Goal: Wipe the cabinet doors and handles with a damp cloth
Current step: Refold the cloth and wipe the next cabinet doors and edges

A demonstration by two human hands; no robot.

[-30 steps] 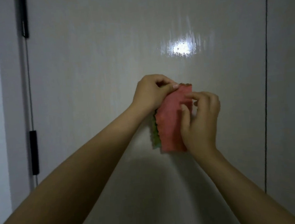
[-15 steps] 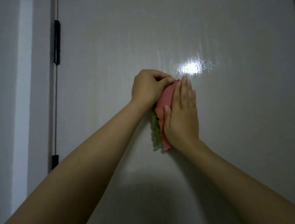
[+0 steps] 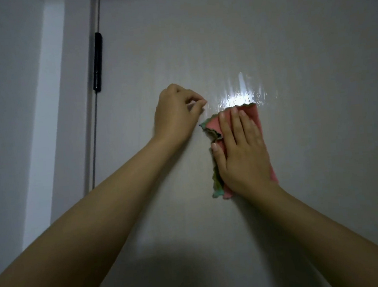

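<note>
Head-cam view, looking at a tall glossy pale cabinet door [image 3: 254,34], smooth w/ faint vertical grain and one bright light glare near centre. Two bare forearms reach up from the bottom corners.

Right hand [image 3: 241,152] lies flat on a folded cloth [image 3: 253,114], fingers straight and together, pressing it against the door just below the glare. Cloth is pink on the outer face, green/teal along its wavy left edge; the top-left corner is crumpled and lifts off a little. Cloth sticks out above the fingertips and beside the wrist.

Left hand [image 3: 176,114] sits just left of the cloth, not touching it, fingers curled into a loose fist w/ thumb against the forefinger, gripping nothing.

Door's left edge runs as a thin dark vertical gap; one black bar handle [image 3: 97,62] is mounted on it, upper left, well apart from both hands. Left of that, a lighter vertical strip [image 3: 43,133]. Wide bare door surface lies right of and above the cloth.
</note>
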